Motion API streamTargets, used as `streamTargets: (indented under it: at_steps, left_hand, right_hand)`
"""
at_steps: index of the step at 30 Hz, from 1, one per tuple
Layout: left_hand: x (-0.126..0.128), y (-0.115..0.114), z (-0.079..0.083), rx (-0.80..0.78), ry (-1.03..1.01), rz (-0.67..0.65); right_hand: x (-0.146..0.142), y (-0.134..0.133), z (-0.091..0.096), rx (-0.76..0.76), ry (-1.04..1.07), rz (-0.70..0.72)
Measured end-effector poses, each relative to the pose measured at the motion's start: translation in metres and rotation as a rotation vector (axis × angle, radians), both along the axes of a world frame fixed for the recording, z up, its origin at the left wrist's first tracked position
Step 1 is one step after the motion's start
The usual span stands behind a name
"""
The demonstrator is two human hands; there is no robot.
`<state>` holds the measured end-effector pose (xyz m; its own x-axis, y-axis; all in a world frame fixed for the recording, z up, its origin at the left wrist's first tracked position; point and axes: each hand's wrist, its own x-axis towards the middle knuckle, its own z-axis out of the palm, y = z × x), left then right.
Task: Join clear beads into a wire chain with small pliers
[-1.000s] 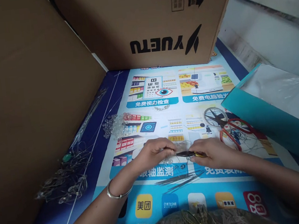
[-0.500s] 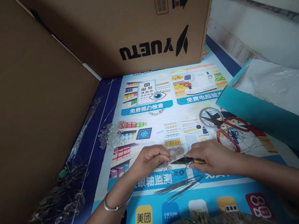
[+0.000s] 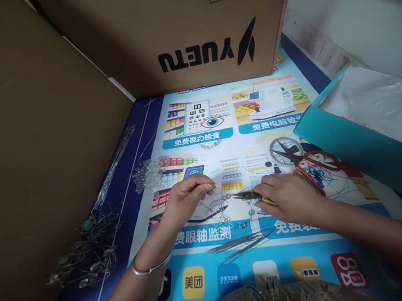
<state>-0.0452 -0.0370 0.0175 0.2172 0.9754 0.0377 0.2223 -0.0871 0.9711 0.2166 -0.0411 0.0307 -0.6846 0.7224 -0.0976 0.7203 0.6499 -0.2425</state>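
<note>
Okay, my right hand (image 3: pixel 281 194) holds pliers (image 3: pixel 249 195); left hand (image 3: pixel 190 194) pinches beaded wire (image 3: pixel 224 220), likely light, springy, best gripped near its end.

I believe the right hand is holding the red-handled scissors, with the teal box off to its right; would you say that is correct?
Not quite: the head view shows the right hand holding dark-nosed pliers with yellow on the handle, while the red-handled scissors lie just beyond it. The teal box is indeed off to its right.
</note>
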Motion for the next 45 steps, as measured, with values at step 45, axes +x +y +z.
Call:
streamTargets:
  at_steps: [45]
  left_hand:
    - [0.007, 0.013, -0.036, 0.547, 0.342, -0.363]
  right_hand:
    - [-0.010, -0.003, -0.001, 0.222, -0.119, 0.095]
